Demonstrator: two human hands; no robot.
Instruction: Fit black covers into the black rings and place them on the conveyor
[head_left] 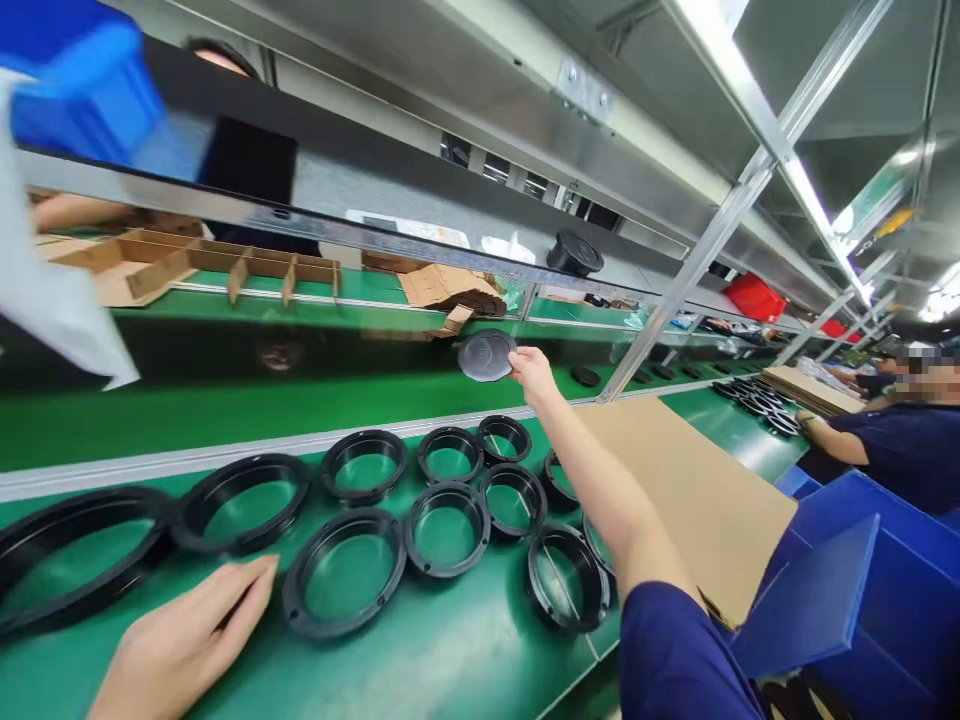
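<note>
My right hand (531, 372) is stretched out over the far edge of the green table, pinching the rim of a dark round disc (486, 357). The disc is above a green strip behind the table's metal edge. My left hand (191, 630) rests low at the left, its thumb and fingers together near a black ring (244, 503); what they hold, if anything, is hidden. Several black rings stand in rows on the green table (457, 640) between and around my hands, among them a ring (346, 572) right of my left hand.
A brown cardboard sheet (675, 480) and blue boxes (862, 580) are to the right. A metal post (686, 275) rises beyond my right hand. Cardboard dividers (150, 265) lie behind at the left. A person in a dark shirt (907, 445) works at far right.
</note>
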